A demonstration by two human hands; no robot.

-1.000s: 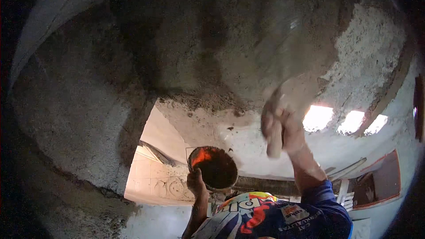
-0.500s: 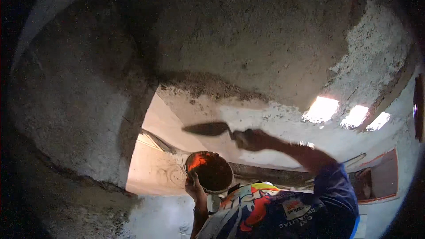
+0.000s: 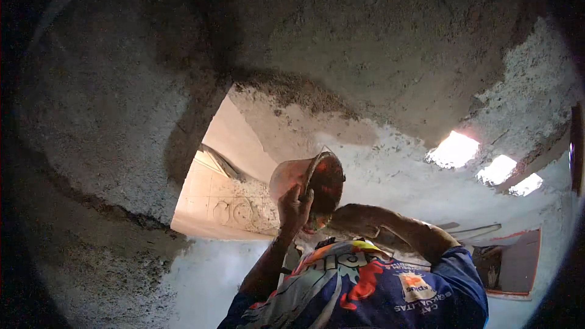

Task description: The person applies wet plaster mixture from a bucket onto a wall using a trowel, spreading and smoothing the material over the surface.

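Note:
My left hand [image 3: 295, 208] grips the side of a reddish-orange bucket [image 3: 287, 176] with dark, wet-looking mortar smears inside. The bucket is tipped, its mouth turned toward the right. At the lower edge of that mouth is my right hand [image 3: 348, 219], bent in from the right with its fingers closed. A trowel showed in this hand a moment ago; its blade does not show clearly now, and the bucket and hand hide most of that spot. Above both hands spreads a rough wall surface [image 3: 365, 42] with dark damp plaster and paler patches.
A rectangular opening [image 3: 201, 198] left of the bucket shows a lit tiled area with long boards [image 3: 219, 161]. Three bright light patches [image 3: 454, 149] lie on the right surface. A red-edged opening [image 3: 518, 262] stands at the lower right.
The bucket has risen and tipped toward the right in my left hand. My right hand has come down from beside the wall to the bucket's mouth, and the trowel blade has dropped from sight.

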